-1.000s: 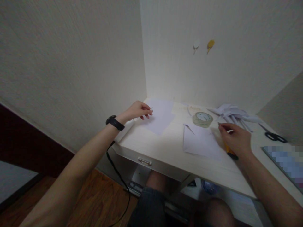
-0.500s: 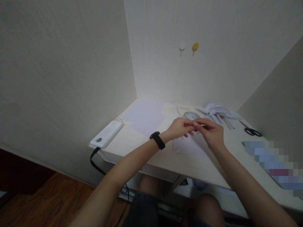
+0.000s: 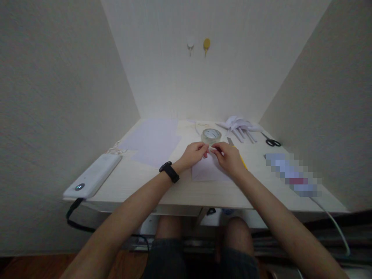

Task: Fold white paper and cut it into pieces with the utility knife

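Observation:
My left hand [image 3: 195, 154], with a black watch [image 3: 169, 171] on its wrist, is closed in a pinch over a sheet of white paper [image 3: 203, 171]. Facing it, my right hand [image 3: 228, 157] pinches too, its fingertips a small gap from the left ones. Whatever they hold is too small to make out. Just beyond the fingers lies a roll of clear tape [image 3: 211, 135]. A yellow utility knife [image 3: 243, 159] is partly hidden behind my right hand, its blade showing.
Folded white paper pieces [image 3: 240, 124] lie at the back right, near black scissors [image 3: 273, 142]. White sheets [image 3: 157, 135] cover the back left. A white device [image 3: 94, 176] with a black strap sits at the left edge. A blurred flat object [image 3: 290, 174] lies right.
The view has swung to the right, so the desk things appear further left. My fingertips, together before, are now slightly apart. The utility knife has come into sight beside my right hand.

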A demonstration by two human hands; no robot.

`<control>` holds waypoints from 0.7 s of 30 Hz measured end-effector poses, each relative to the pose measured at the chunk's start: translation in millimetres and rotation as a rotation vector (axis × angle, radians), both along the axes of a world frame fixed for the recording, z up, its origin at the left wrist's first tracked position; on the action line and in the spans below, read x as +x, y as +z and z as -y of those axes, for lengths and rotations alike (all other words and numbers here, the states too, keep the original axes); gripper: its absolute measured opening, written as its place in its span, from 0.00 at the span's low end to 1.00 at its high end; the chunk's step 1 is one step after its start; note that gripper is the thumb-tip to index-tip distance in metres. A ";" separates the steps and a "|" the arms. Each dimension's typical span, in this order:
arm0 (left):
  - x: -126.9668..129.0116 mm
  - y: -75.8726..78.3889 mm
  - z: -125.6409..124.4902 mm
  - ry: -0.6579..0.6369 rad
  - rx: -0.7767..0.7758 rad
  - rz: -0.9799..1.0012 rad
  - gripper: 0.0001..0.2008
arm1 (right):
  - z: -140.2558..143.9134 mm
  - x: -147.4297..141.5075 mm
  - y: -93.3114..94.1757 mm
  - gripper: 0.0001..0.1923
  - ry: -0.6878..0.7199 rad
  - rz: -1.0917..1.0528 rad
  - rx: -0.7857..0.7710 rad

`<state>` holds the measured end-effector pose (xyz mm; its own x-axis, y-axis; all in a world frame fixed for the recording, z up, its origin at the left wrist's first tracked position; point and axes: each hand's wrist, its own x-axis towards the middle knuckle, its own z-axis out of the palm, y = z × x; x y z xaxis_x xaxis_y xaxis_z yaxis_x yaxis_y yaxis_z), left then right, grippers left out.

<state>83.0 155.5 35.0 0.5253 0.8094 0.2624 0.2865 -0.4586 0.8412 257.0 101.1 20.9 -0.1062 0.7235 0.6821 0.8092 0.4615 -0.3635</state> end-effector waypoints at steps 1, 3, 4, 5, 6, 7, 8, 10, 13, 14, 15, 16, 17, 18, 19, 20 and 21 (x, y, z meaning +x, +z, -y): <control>0.5 -0.1 0.9 -0.002 0.020 -0.022 0.20 | -0.1 0.1 0.2 0.06 0.009 0.009 -0.009; 1.4 0.8 3.3 -0.007 0.059 -0.061 0.20 | 0.2 0.0 0.7 0.06 0.036 0.021 -0.018; 1.7 1.5 4.4 -0.005 0.076 -0.076 0.20 | 0.4 -0.1 1.0 0.05 0.049 0.021 -0.018; 2.0 2.2 5.2 -0.001 0.092 -0.089 0.20 | 0.8 -0.3 1.4 0.05 0.059 0.019 -0.015; 2.2 2.8 5.7 0.010 0.106 -0.098 0.20 | 1.1 -0.5 1.7 0.06 0.066 0.013 -0.012; 2.5 3.2 5.8 0.021 0.119 -0.102 0.19 | 1.4 -0.7 2.2 0.06 0.071 0.006 -0.009; 2.6 3.5 5.6 0.029 0.131 -0.102 0.19 | 1.7 -0.8 2.7 0.06 0.074 -0.003 -0.008; 2.7 3.5 4.7 0.032 0.150 -0.085 0.18 | 2.0 -1.1 4.0 0.06 0.074 -0.036 -0.018; 2.4 3.7 3.6 0.015 0.153 -0.033 0.15 | 1.2 -1.6 5.1 0.05 0.067 -0.152 -0.052; 2.3 4.0 3.5 0.011 0.145 -0.016 0.14 | 0.5 -1.9 4.9 0.05 0.067 -0.209 -0.068; 2.2 4.4 3.6 0.008 0.134 -0.003 0.13 | -0.4 -2.1 4.4 0.05 0.069 -0.269 -0.087; 2.1 4.8 3.9 0.004 0.123 0.007 0.12 | -1.3 -2.4 3.6 0.05 0.073 -0.328 -0.106; 2.0 5.1 4.2 0.001 0.114 0.013 0.11 | -2.4 -2.5 2.7 0.06 0.078 -0.381 -0.125; 2.0 5.2 4.5 0.000 0.110 0.019 0.11 | -3.3 -2.6 1.7 0.06 0.081 -0.427 -0.144; 1.9 5.2 4.7 0.000 0.111 0.028 0.10 | -4.3 -2.6 0.9 0.07 0.086 -0.466 -0.161; 1.8 4.8 4.9 0.000 0.118 0.039 0.10 | -5.1 -2.5 0.2 0.08 0.092 -0.501 -0.174; 1.7 4.3 5.0 -0.001 0.128 0.050 0.09 | -5.7 -2.2 -0.2 0.08 0.099 -0.532 -0.188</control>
<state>84.7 150.6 39.3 0.5093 0.7674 0.3894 0.2451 -0.5631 0.7892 254.8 106.8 20.7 0.1431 0.8415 0.5209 0.4481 0.4142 -0.7922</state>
